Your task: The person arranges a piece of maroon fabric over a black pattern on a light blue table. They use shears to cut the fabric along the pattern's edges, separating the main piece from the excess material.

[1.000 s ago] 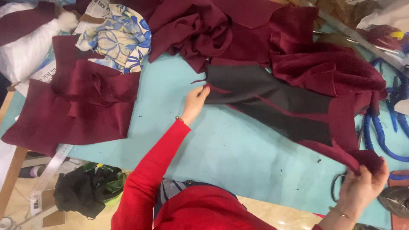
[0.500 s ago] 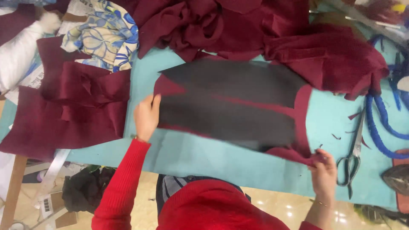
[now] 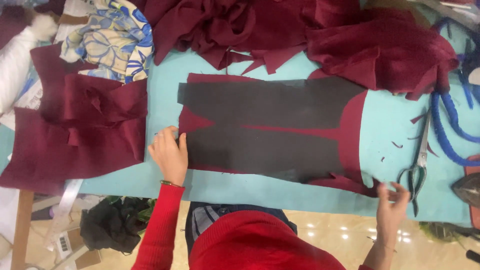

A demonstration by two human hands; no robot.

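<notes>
**Smoothing a dark fabric panel on a turquoise table**

Lying flat across the turquoise table (image 3: pixel 150 105) is a maroon fabric piece (image 3: pixel 352 130) with a black panel (image 3: pixel 265 125) on top. The left hand (image 3: pixel 169 154) rests at the panel's left edge, fingers loosely spread and pressing down, gripping nothing. The right hand (image 3: pixel 391 207) sits at the lower right corner, fingers open; whether it pinches the frayed maroon edge is unclear. Scissors (image 3: pixel 417 167) lie just beside it. Maroon cloth heaps (image 3: pixel 310 30) fill the far side.
</notes>
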